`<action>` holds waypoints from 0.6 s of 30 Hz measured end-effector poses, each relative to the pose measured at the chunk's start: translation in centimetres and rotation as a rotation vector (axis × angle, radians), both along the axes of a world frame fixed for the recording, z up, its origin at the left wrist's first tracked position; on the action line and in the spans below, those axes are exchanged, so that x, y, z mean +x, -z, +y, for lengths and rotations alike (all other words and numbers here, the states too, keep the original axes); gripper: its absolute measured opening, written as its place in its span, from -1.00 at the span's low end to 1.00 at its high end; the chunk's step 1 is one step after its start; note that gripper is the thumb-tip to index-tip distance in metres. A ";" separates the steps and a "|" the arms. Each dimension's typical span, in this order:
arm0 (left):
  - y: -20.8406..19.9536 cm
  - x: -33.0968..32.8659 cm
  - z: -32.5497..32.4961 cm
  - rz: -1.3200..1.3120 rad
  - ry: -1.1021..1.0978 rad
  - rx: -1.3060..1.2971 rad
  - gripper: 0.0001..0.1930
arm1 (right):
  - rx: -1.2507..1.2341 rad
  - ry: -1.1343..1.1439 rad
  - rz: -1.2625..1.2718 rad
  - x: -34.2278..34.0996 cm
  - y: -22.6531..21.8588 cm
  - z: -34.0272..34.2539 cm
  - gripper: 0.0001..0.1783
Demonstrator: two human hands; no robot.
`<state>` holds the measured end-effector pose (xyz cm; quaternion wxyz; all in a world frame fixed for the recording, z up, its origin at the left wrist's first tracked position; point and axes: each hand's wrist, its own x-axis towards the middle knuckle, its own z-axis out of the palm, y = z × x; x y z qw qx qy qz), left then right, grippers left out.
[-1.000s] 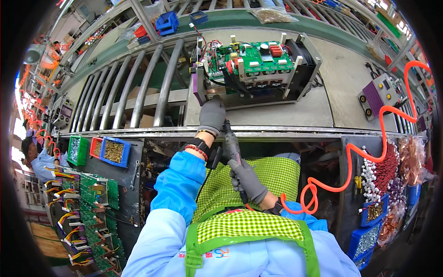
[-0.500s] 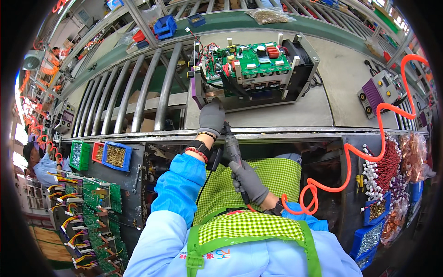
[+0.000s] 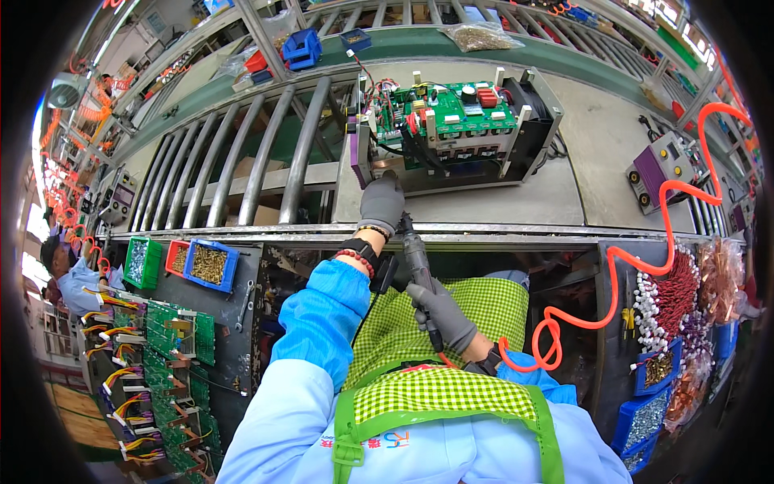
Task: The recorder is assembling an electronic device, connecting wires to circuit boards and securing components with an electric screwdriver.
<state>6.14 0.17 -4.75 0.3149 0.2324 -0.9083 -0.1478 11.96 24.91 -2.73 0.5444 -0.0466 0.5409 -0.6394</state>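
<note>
My left hand, in a grey glove, reaches to the near left bottom corner of an open power unit chassis. Its fingers are drawn together at the metal edge; whatever they may hold is hidden. Inside the chassis sits a green circuit board with red and black parts and wires. A black fan is at its right end, a purple panel at its left. My gloved right hand is closed around a grey air screwdriver, whose tip points up close beside my left wrist.
An orange coiled air hose runs to the right. Steel rollers lie left of the chassis. Screw bins and stacked circuit boards stand at left; a purple-sided unit, cable bundles and a blue bin at right.
The whole view has shifted a little, so things appear slightly farther right. My left hand stays at the chassis corner, and my right hand still grips the screwdriver.
</note>
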 end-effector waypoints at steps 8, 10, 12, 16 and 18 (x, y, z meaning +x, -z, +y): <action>-4.3 8.7 -0.5 -0.112 0.171 0.176 -0.69 | 0.164 -0.249 0.457 -3.7 -4.1 12.8 -0.41; -3.1 10.7 -3.5 -0.197 0.135 0.225 -0.55 | 0.015 -0.129 0.608 -5.5 -8.4 16.1 -0.38; -3.2 10.5 -4.6 -0.361 0.121 0.218 -0.43 | 0.538 -0.389 0.994 -9.8 -12.2 21.2 -0.38; -4.2 5.7 -4.3 -0.591 0.094 0.144 -0.47 | 0.844 -0.795 1.429 -17.9 -15.1 25.8 -0.36; -3.5 5.0 -5.5 -0.546 0.135 0.083 -0.55 | 0.818 -0.929 1.403 -21.6 -15.1 24.8 -0.37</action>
